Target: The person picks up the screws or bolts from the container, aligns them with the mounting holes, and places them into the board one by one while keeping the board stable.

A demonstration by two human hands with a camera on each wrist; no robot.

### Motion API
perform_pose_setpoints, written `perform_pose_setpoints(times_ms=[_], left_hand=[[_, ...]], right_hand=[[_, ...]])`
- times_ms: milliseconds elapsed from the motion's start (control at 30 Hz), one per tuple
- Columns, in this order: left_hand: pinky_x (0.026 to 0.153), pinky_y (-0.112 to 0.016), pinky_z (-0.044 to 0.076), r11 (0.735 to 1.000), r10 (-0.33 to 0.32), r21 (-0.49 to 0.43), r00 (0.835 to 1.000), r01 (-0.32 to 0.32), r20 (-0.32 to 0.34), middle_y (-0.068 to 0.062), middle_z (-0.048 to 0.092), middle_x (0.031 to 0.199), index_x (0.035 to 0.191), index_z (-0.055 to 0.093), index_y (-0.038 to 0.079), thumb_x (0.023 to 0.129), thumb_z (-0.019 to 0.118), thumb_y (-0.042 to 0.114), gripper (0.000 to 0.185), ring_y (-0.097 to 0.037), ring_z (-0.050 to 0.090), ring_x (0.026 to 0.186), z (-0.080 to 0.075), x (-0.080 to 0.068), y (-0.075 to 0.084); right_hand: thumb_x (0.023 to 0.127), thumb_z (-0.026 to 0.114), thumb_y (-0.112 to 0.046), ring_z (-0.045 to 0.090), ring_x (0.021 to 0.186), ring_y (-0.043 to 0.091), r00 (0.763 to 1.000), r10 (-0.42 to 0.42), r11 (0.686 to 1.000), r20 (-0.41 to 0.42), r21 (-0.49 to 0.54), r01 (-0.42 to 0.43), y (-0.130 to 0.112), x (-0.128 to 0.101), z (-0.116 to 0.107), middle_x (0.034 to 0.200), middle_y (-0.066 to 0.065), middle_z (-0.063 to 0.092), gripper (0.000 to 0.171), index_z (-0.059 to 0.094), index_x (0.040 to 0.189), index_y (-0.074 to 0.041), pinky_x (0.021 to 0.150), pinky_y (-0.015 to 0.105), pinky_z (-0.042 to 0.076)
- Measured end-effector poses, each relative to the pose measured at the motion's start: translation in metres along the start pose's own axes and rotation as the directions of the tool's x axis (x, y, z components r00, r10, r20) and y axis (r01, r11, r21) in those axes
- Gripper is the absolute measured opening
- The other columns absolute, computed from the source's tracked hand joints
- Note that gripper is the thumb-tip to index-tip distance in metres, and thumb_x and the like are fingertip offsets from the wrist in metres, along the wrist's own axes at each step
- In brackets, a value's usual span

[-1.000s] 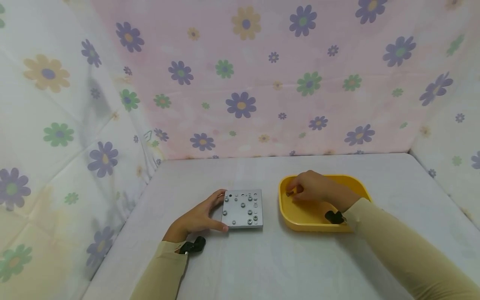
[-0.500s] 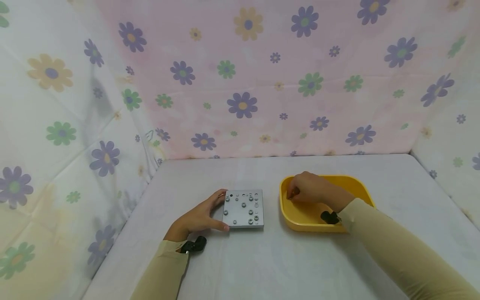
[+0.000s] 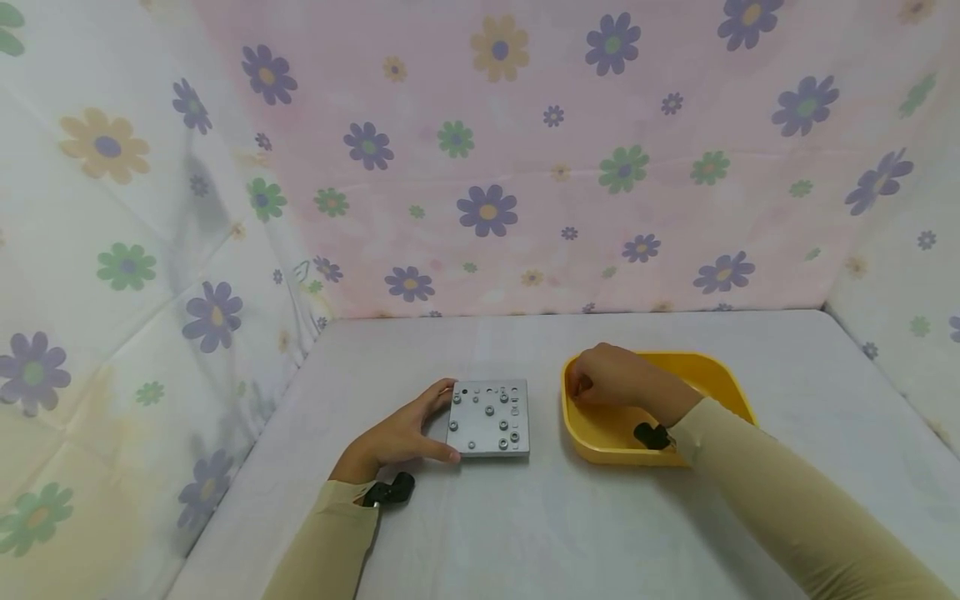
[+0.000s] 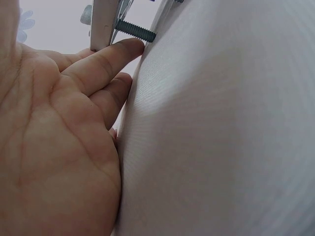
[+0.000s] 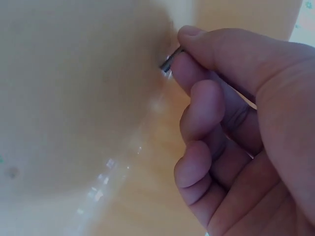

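In the head view a square silver metal plate (image 3: 487, 419) lies on the table, with several socket-head screws and holes in its top. My left hand (image 3: 408, 432) grips its left side, thumb at the near corner and fingers at the far corner. Below the plate, a threaded screw shank (image 4: 136, 30) sticks out next to the fingertips in the left wrist view. My right hand (image 3: 618, 382) is inside the yellow tray (image 3: 600, 455), at its left wall. Between thumb and index finger it pinches a small dark screw (image 5: 170, 60), mostly hidden by the fingertips.
The white-covered table (image 3: 510, 533) extends around plate and tray. Behind it hangs a pink floral cloth (image 3: 547, 208), with a white floral cloth (image 3: 142, 333) on the left. A black wrist camera (image 3: 652, 435) sits low over the tray.
My right hand has moved slightly left in the tray, and the small metal piece seen at its fingertips is now hidden in the head view. The left hand stays at the plate.
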State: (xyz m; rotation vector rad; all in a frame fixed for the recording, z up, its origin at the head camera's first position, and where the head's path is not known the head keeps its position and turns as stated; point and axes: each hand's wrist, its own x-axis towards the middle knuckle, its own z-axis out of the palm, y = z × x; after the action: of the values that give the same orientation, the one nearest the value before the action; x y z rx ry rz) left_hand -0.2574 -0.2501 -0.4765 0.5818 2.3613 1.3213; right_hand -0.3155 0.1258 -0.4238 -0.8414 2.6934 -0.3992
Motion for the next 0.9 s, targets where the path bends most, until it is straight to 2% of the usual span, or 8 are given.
perform_pose_setpoints(times_ms=[333, 667, 900], left_hand=[[0.127, -0.061, -0.004, 1.000, -0.012, 0.002, 1.000, 0.012, -0.007, 0.010, 0.037, 0.165, 0.162, 0.024, 0.032, 0.068, 0.098, 0.032, 0.120, -0.019, 0.013, 0.161, 0.001, 0.000, -0.002], [0.127, -0.062, -0.004, 1.000, -0.011, 0.008, 1.000, 0.011, -0.010, 0.009, 0.039, 0.165, 0.160, 0.026, 0.037, 0.068, 0.098, 0.031, 0.117, -0.019, 0.014, 0.161, 0.001, 0.000, -0.001], [0.127, -0.062, -0.003, 0.999, -0.013, 0.039, 1.000, 0.014, -0.016, 0.011, 0.039, 0.164, 0.158, 0.027, 0.040, 0.068, 0.098, 0.035, 0.115, -0.018, 0.015, 0.161, 0.000, 0.000, -0.002]], right_hand=[[0.093, 0.077, -0.017, 0.058, 0.083, 0.015, 0.998, -0.013, 0.999, -0.056, -0.049, 0.011, -0.011, -0.008, -0.011, 0.090, -0.011, 0.070, 0.011, 0.079, 0.099, -0.026, 0.083, 0.033, 0.055], [0.095, 0.075, -0.022, 0.058, 0.080, 0.013, 0.990, -0.047, 0.999, -0.132, 0.002, 0.048, -0.019, -0.016, -0.027, 0.084, -0.012, 0.067, 0.005, 0.079, 0.097, -0.025, 0.074, 0.029, 0.052], [0.096, 0.075, -0.022, 0.060, 0.082, 0.014, 0.986, -0.052, 0.995, -0.155, 0.071, 0.064, -0.018, -0.022, -0.036, 0.087, -0.010, 0.069, 0.005, 0.078, 0.097, -0.026, 0.075, 0.031, 0.053]])
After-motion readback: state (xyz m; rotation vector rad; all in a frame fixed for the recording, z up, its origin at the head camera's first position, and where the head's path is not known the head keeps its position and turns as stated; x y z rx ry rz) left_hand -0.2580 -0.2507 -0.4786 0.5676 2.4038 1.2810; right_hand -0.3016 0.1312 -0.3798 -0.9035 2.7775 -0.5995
